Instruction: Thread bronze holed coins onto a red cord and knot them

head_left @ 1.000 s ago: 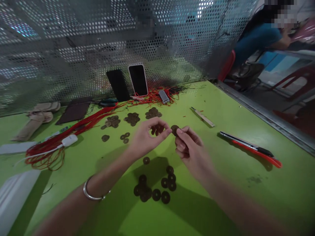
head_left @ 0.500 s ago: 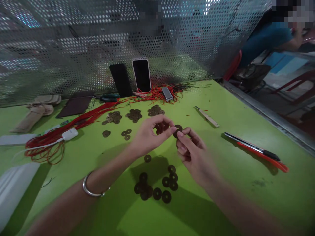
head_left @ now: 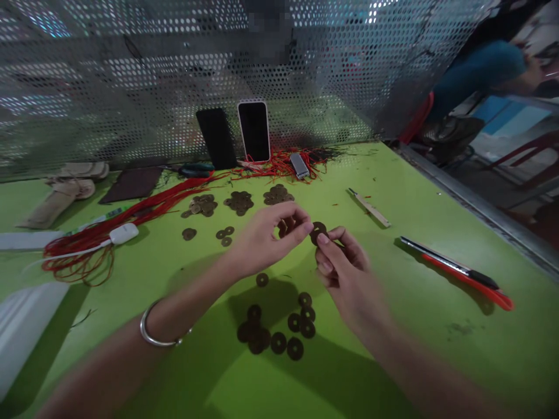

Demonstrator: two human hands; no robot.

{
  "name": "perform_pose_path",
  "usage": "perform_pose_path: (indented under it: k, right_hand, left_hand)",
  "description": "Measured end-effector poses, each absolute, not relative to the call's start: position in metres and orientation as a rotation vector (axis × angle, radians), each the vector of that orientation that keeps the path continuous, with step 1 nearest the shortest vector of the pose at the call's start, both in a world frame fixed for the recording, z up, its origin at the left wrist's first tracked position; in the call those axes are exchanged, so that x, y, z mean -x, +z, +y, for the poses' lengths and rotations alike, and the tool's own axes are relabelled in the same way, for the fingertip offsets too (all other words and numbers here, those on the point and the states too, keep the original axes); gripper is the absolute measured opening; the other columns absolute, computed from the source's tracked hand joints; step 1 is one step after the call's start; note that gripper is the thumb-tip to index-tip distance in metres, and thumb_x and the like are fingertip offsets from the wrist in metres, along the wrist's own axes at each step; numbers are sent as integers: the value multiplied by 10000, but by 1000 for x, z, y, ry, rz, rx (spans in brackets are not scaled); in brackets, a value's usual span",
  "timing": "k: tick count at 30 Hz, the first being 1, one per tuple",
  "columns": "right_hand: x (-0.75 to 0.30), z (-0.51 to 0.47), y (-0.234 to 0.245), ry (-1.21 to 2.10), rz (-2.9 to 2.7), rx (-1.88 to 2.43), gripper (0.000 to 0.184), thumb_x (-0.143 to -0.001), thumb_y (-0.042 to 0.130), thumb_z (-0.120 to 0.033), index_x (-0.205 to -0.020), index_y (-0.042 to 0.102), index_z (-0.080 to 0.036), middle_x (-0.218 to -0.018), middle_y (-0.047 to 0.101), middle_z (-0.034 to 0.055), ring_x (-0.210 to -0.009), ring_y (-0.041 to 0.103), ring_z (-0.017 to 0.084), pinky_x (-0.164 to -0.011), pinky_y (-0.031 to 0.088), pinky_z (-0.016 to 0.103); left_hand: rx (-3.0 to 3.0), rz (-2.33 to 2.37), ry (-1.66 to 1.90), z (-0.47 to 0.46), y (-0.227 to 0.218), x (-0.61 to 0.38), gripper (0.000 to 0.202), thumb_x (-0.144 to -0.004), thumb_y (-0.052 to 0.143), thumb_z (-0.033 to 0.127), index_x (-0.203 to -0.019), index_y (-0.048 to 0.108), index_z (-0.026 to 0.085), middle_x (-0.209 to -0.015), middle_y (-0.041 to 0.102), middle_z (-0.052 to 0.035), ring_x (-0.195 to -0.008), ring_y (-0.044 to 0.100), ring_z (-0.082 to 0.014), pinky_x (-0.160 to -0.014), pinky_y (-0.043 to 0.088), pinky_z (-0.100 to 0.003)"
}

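While the right hand [head_left: 345, 262] pinches one dark holed coin [head_left: 321, 226] between thumb and fingers above the green table [head_left: 419, 355], the left hand [head_left: 271, 238] has thumb and forefinger nearly together at its edge; whether they grip it, cannot tell. Item, below the hands: a single coin [head_left: 262, 280], an overlapping group [head_left: 254, 336], a pair, and a cluster of four. Item, beyond: three heaps [head_left: 239, 202], a trio, a small pile [head_left: 189, 234]. Progress, as judged: one coin in handling, the rest set down loose or heaped; which are finished or remaining, not discernible. Outlying: utility knife [head_left: 454, 267], right; red cords [head_left: 174, 196], left; two upright phones [head_left: 254, 131] against the perforated screen [head_left: 152, 116].
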State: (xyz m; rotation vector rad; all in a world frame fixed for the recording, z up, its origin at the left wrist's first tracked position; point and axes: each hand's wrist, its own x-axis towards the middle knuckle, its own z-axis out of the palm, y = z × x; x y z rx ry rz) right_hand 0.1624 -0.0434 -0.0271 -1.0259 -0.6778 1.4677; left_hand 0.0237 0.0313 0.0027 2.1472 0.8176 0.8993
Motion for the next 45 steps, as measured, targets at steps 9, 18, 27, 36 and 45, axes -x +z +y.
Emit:
perform_pose_path:
  k: [9, 18, 27, 36, 45]
  right_hand:
    - [-169, -40, -23, 1458, -598, 969, 178, -819, 630, -390, -760, 591, -227, -607, 543, -63, -461, 344, 29, -423, 255, 131]
    - [-170, -36, -20, 1508, -551, 919, 152, -801, 655, -343, -739, 617, -210, -583, 524, -67, -455, 298, 32, -418, 224, 144]
    - [-170, -41, -11, 1470, -531, 957, 184, -748, 704, -367, -718, 623, -204, -537, 426, -71, -459, 284, 41, -424, 218, 165]
    - [-166, -44, -13, 1455, -554, 954, 181, -753, 696, -369, -704, 613, -216, -546, 413, -65, -461, 257, 55, -412, 198, 185]
    - [-164, -43, -17, 1490, -607, 1090, 220, -735, 700, -434, -781, 638, -228, -618, 454, -56, -505, 317, 52, -450, 257, 164]
  left_hand:
    - [-2181, 1322, 807, 92, -22, -19, 238, -843, 521, 373, -795, 620, 162, -682, 620, -8, -584, 519, -102, -552, 392, -219]
    - [-2391, 1515, 548, 136, -48, -24, 198, -763, 606, 325, -650, 576, 165, -662, 585, -41, -623, 495, -154, -601, 375, -289]
    - [-2382, 646, 949, 34, 13, -20, 318, -793, 629, 237, -1080, 510, 173, -886, 569, -30, -776, 524, -120, -696, 450, -252]
    - [-2353, 621, 1140, 32, 3, -28, 180, -822, 614, 182, -1000, 585, 178, -869, 610, -26, -759, 548, -104, -670, 460, -236]
    - [-2131, 727, 1109, 30, 0, -30, 168, -814, 622, 215, -968, 671, 171, -842, 657, -34, -754, 584, -109, -675, 474, -231]
